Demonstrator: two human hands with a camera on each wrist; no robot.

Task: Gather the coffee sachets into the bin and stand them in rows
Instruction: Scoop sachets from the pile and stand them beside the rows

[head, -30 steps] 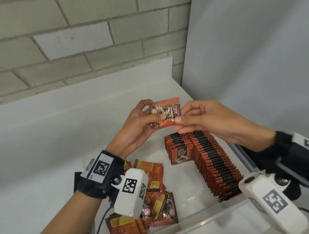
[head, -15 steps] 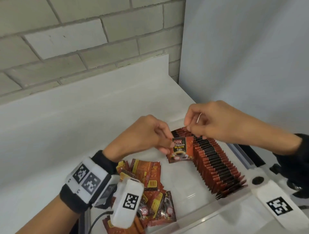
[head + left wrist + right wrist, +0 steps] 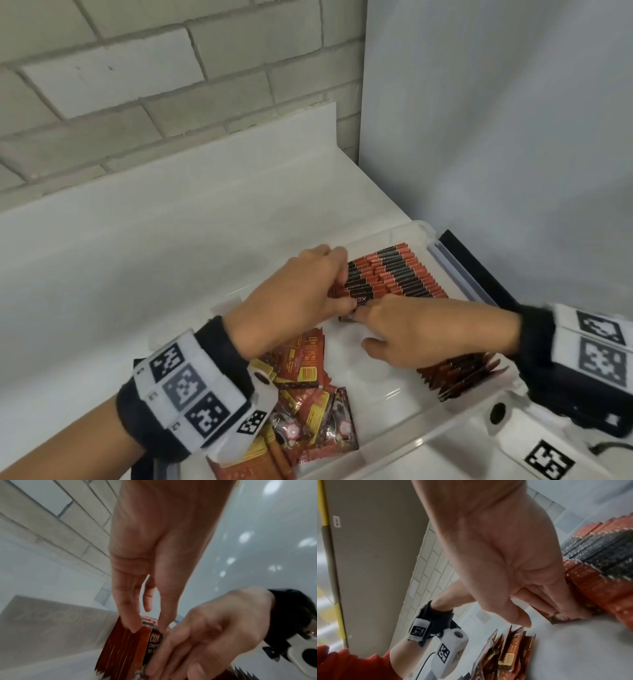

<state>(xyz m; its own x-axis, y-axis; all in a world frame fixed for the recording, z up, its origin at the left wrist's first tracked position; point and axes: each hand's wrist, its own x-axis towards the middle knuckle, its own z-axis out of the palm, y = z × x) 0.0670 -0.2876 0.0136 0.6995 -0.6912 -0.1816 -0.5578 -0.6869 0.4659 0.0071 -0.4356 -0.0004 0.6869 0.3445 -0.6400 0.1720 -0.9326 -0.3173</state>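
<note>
A clear plastic bin (image 3: 423, 228) holds a long row of red-and-black coffee sachets (image 3: 404, 274) standing along its right side. Beside it stands a shorter row (image 3: 356, 284), its front sachet (image 3: 361, 300) showing "D2X". My left hand (image 3: 337, 284) reaches down with straight fingers (image 3: 133, 627) touching the tops of the short row (image 3: 123, 649). My right hand (image 3: 359, 311) presses flat fingers (image 3: 556, 609) against the front sachet's face (image 3: 154, 643). Loose sachets (image 3: 308, 387) lie in a heap at the bin's near left.
The bin sits on a white counter (image 3: 171, 257) in a corner, with a brick wall (image 3: 137, 85) behind and a grey panel (image 3: 496, 137) to the right. A dark strip (image 3: 479, 274) runs along the bin's right side. The bin floor (image 3: 376, 373) between heap and rows is bare.
A second ago both hands held one sachet up above the bin. My left hand then set it at the front of the short row, and my right hand came down against it.
</note>
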